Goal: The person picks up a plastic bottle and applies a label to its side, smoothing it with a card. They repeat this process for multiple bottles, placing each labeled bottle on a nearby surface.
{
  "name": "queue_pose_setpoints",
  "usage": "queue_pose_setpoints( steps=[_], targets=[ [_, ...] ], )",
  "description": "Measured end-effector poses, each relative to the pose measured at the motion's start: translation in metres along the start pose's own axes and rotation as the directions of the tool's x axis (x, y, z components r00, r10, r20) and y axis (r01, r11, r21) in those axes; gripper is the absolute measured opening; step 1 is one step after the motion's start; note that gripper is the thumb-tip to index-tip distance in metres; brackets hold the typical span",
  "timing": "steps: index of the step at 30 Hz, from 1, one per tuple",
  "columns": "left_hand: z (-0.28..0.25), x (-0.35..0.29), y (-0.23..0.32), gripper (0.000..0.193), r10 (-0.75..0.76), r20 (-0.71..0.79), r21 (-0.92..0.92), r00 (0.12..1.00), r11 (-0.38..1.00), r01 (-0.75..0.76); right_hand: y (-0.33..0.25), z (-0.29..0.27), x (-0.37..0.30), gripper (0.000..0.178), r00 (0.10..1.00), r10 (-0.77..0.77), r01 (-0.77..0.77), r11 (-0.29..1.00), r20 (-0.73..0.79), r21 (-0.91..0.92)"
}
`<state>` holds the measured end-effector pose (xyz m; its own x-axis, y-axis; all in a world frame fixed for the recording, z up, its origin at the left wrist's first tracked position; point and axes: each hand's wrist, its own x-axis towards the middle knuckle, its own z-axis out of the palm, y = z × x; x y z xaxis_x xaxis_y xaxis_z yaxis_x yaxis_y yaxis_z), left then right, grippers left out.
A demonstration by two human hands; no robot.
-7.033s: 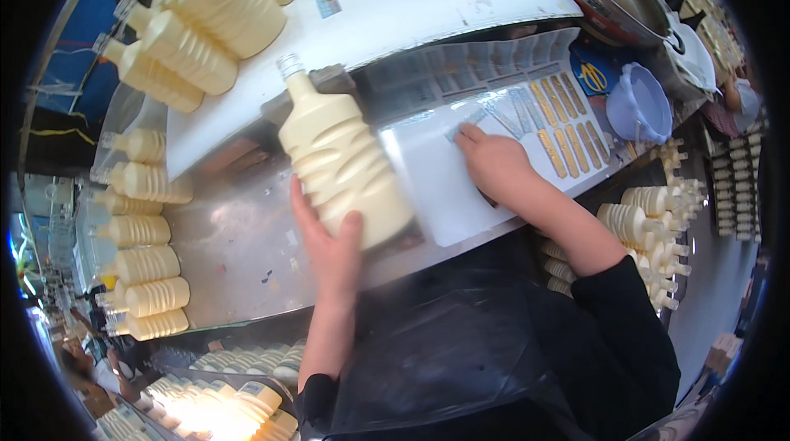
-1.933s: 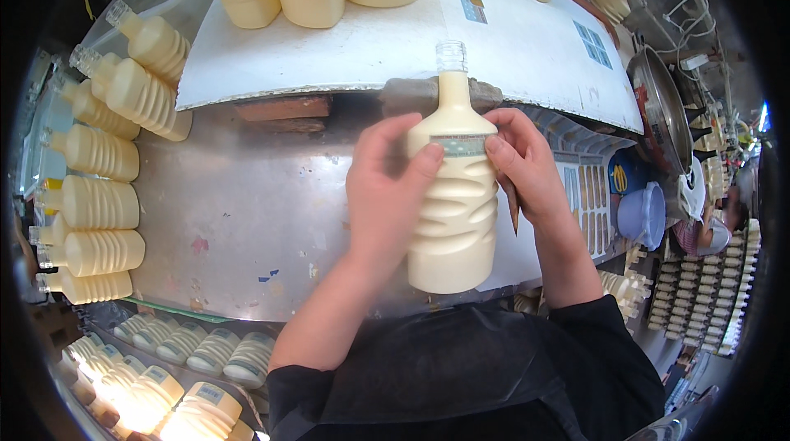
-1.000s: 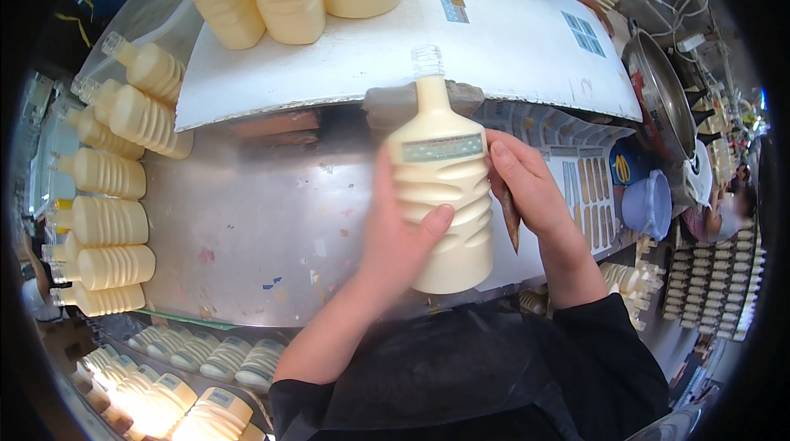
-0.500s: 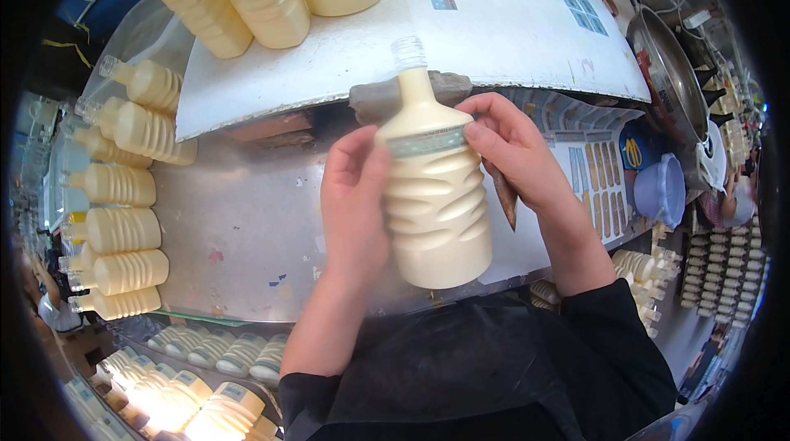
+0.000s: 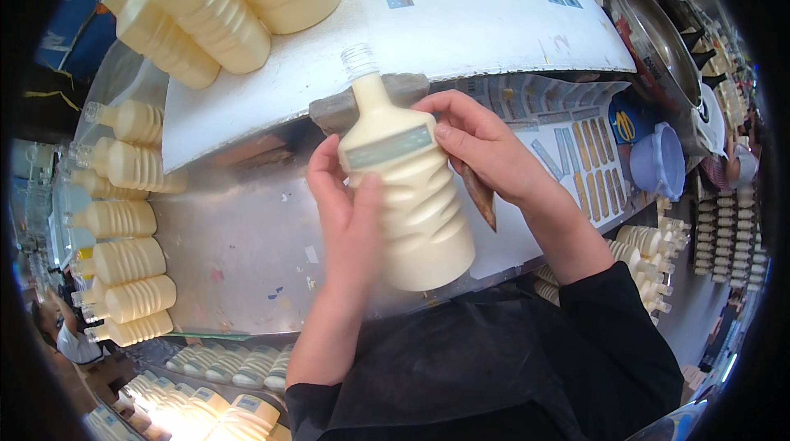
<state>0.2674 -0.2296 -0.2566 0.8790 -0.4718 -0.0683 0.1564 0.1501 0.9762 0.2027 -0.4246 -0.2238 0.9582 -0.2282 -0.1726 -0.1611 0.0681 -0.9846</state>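
Observation:
A cream-coloured plastic bottle (image 5: 424,223) with wavy ribs and a clear screw neck lies tilted in front of me, its shoulder by a grey lump (image 5: 332,115). Across its upper body runs a pale blue-green label strip (image 5: 387,149). My left hand (image 5: 344,202) is closed on the bottle's left side, thumb just below the strip and slightly blurred. At the strip's right end, the thumb and fingers of my right hand (image 5: 481,145) pinch the bottle's edge. A pointed brown tool (image 5: 478,197) hangs from the lower fingers of that hand.
Similar bottles (image 5: 127,260) lie along the left, and large ones (image 5: 218,9) stand on a white board (image 5: 485,25). Label sheets (image 5: 594,157), yellow-handled scissors (image 5: 624,125), a lilac bucket (image 5: 658,163) and a metal pan (image 5: 654,38) are at right.
The bottle and both hands appear a little further left in the picture, and the bottle leans more to the left. The background has shifted too. Both hands keep their hold.

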Motion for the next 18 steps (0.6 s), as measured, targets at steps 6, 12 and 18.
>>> queue_pose_setpoints(
  steps=[6, 12, 18],
  targets=[
    [0.006, 0.001, 0.012, 0.046, 0.042, -0.118, -0.025, 0.992, 0.999, -0.045, 0.007, 0.004, 0.003, 0.028, 0.996, -0.081, 0.078, 0.995, -0.036, -0.058],
    [0.007, 0.007, 0.018, 0.038, -0.050, -0.123, -0.109, 0.991, 0.993, 0.037, 0.000, 0.004, 0.003, 0.029, 0.999, -0.033, 0.028, 0.991, -0.040, -0.129],
    [0.008, 0.008, 0.016, 0.038, -0.038, -0.130, -0.152, 0.991, 0.988, 0.018, 0.002, 0.005, 0.003, 0.030, 0.998, -0.036, 0.029, 0.991, -0.049, -0.131]
  ],
)
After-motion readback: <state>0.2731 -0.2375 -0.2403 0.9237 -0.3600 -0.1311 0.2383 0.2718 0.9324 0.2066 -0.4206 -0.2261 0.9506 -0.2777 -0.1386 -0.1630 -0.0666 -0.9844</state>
